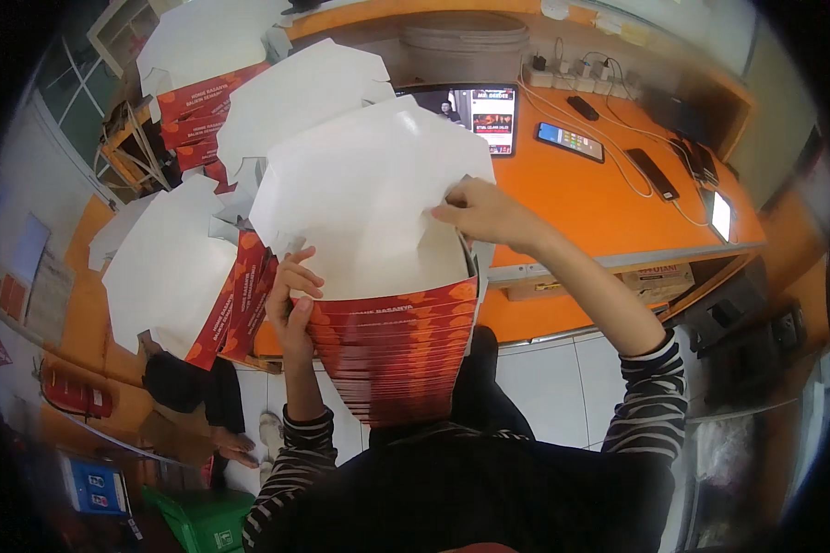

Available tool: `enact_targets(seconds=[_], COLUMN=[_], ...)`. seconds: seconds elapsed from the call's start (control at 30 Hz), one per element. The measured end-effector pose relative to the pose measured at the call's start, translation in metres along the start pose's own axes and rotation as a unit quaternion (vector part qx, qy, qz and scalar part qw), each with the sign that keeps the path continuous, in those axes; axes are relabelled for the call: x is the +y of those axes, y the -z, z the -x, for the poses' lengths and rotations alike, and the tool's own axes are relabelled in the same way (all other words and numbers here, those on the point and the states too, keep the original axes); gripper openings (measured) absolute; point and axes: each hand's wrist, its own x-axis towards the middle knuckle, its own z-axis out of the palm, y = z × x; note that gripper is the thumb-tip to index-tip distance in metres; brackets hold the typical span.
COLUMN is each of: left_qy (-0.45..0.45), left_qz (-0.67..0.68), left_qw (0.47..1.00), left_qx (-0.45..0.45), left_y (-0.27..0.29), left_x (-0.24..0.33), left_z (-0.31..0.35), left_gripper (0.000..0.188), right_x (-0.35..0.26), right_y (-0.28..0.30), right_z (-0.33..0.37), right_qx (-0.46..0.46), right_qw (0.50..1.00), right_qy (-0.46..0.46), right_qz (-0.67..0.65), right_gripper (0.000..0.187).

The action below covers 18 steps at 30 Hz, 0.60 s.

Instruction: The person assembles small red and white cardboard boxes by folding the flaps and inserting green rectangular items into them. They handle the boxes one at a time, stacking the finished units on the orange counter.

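A tall nested stack of cardboard food boxes (397, 346), red and orange outside and white inside, leans against my body. The top box (369, 194) has its large white lid spread away from me. My left hand (295, 295) grips its left front corner, thumb by the red front panel and fingers curled over the side flap. At the right side, my right hand (484, 214) pinches the flap near the lid's fold. Its fingertips are partly hidden.
More box stacks stand left (171, 276) and behind (295, 101). On the orange table (563, 207) are a tablet (493, 115), phones (570, 142), cables and a power strip (581, 78). A green bin (198, 521) and another person's feet (235, 447) show lower left.
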Motion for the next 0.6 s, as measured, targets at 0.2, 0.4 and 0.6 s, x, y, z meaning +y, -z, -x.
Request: enact_targets(seconds=[0.2,0.4,0.6], left_qy=[-0.026,-0.058,-0.046], left_qz=[-0.003,-0.026,-0.061], left_qw=[0.999,0.996,0.990], left_qx=[-0.046,-0.055,-0.115], left_y=[-0.001,-0.011,-0.006], left_x=[-0.010,-0.013,-0.018], left_z=[-0.009,-0.030,-0.031], left_gripper=[0.037,0.054,0.056], right_x=[-0.025,-0.027,-0.018], right_y=[0.028,0.000,0.013], right_z=[0.013,0.004,0.009], right_qx=[-0.028,0.076,-0.048], right_qw=[0.988,0.925,0.919], right_qy=[-0.077,0.001,-0.074], right_qz=[0.129,0.372,0.385], right_gripper=[0.042,0.039,0.037])
